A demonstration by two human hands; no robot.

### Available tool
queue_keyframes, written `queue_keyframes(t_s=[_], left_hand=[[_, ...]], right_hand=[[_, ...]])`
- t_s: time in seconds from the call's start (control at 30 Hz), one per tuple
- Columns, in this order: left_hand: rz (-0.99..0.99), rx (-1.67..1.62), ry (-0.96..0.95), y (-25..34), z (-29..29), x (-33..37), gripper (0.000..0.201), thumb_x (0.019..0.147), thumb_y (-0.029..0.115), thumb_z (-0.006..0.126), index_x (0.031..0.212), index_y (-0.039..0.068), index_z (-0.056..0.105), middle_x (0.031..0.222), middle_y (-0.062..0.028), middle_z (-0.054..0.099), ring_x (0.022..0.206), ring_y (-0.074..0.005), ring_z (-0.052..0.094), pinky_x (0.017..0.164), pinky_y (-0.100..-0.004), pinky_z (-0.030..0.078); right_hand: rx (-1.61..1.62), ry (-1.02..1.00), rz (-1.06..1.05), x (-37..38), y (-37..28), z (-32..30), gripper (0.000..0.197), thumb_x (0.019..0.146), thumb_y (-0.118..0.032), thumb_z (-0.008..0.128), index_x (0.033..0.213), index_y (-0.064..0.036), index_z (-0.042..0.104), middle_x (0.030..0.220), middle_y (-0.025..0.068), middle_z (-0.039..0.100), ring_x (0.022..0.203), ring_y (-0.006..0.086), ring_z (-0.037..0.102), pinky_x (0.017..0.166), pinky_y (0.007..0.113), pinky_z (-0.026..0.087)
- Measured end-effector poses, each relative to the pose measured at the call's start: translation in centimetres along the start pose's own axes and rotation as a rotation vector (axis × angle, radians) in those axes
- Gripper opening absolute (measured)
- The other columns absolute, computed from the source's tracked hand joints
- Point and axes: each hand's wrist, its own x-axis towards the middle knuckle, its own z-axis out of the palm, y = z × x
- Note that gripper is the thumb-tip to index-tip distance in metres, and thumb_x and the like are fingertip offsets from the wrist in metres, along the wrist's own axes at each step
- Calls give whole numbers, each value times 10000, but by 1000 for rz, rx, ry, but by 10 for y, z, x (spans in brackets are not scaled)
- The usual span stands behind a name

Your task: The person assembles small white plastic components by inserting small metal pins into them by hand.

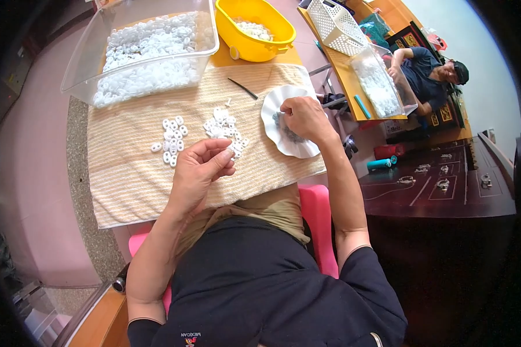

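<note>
My left hand [200, 170] is closed in a pinch above the striped towel, with a small white plastic piece [231, 148] at its fingertips. My right hand [305, 118] reaches into a white wavy-rimmed dish [274, 98], its fingers bunched together over small grey pieces [292, 136]. Whatever those fingertips hold is hidden. Between the hands lies a loose pile of small white plastic parts [219, 122]. Left of it is a group of white oval pieces with two holes [172, 139]. A thin black stick-like tool [243, 88] rests beyond the pile.
At the far left stands a see-through bin [208, 34] full of white oval pieces. Beside it is a yellow tub [252, 49] with more white parts. The towel [133, 196] covers the table before me. Another person [422, 75] works over a bin at a table on the right.
</note>
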Motion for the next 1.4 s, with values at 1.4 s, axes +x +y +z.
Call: queue_keyframes(t_s=[1.4], left_hand=[[122,254,-41,-4,17,-9,209,917,190,638,943,-17,644,743,-26,631,661,-76,585,637,-234,509]], right_hand=[[634,200,-482,-68,-89,0,191,703,70,689,754,-29,533,766,91,648,666,207,641,595,287,510]])
